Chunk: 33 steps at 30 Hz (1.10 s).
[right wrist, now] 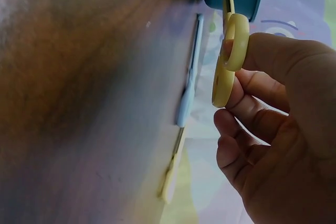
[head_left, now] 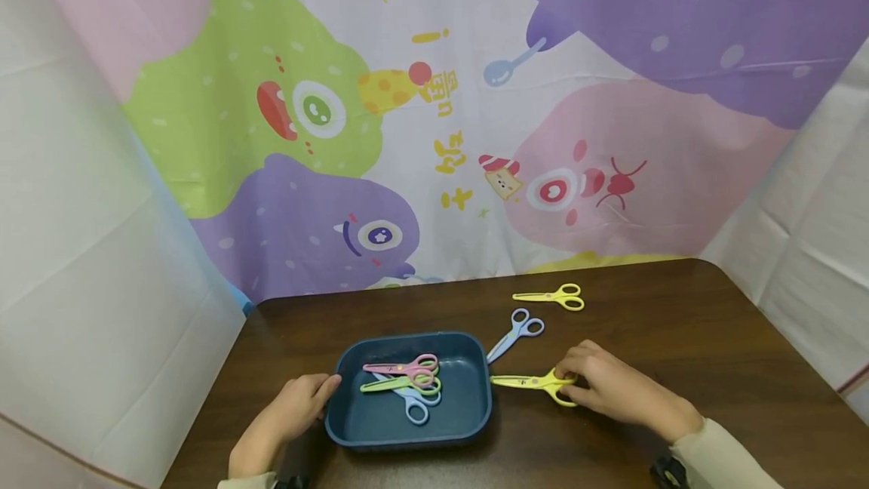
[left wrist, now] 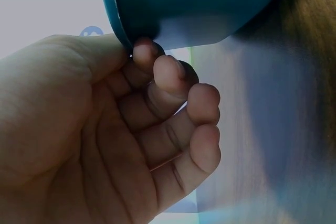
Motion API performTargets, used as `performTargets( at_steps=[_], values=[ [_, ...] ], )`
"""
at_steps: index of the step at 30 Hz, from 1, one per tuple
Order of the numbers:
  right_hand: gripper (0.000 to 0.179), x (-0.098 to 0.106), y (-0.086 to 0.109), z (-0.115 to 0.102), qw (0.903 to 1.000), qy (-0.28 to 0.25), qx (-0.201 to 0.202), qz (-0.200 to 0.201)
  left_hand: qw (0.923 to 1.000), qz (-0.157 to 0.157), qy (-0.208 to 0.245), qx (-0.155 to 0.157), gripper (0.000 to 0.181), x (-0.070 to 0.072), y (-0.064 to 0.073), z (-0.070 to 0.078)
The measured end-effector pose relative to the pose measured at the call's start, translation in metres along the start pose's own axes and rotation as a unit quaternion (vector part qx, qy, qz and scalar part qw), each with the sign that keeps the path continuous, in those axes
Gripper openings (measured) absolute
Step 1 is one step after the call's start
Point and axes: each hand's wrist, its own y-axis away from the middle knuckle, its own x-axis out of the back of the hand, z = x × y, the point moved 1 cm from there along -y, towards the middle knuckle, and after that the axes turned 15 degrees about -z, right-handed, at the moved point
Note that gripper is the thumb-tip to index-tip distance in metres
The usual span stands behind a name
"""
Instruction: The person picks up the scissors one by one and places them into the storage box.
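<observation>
My left hand point(head_left: 293, 407) pinches the left rim of a dark blue tray point(head_left: 464, 429) between thumb and forefinger; the left wrist view shows the other fingers curled beneath the rim. Inside the tray, pink scissors point(head_left: 422, 376) and green scissors point(head_left: 380, 384) lie over light blue scissors point(head_left: 417, 413). With my right hand point(head_left: 606, 383) I pinch yellow scissors point(head_left: 529, 381) by the handle loops. Their blades point left at the tray's right wall, and the right wrist view shows them lifted off the table.
Light blue scissors point(head_left: 516, 333) lie on the brown table point(head_left: 652, 308), their tip by the tray's right side. Behind them lie more yellow scissors point(head_left: 557, 297). A printed cartoon curtain point(head_left: 468, 232) hangs along the table's back edge, with white cloth point(head_left: 81, 247) at the sides.
</observation>
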Motion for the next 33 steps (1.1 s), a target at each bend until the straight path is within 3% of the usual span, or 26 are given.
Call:
performTargets(
  at_steps=[16,22,33],
  values=[
    [0.011,0.018,0.001,0.005,0.9993,0.013,-0.036,0.0,1.0,-0.002,0.003,-0.004,0.029,0.0,0.0,-0.001],
    [0.012,0.022,-0.004,0.004,0.9987,0.029,-0.029,0.031,0.9999,0.001,0.004,-0.011,0.029,-0.001,-0.001,-0.002],
    [0.013,0.031,-0.018,-0.003,0.9978,0.031,-0.004,0.059,1.0,-0.006,0.005,0.004,0.03,0.0,-0.001,0.001]
  ],
)
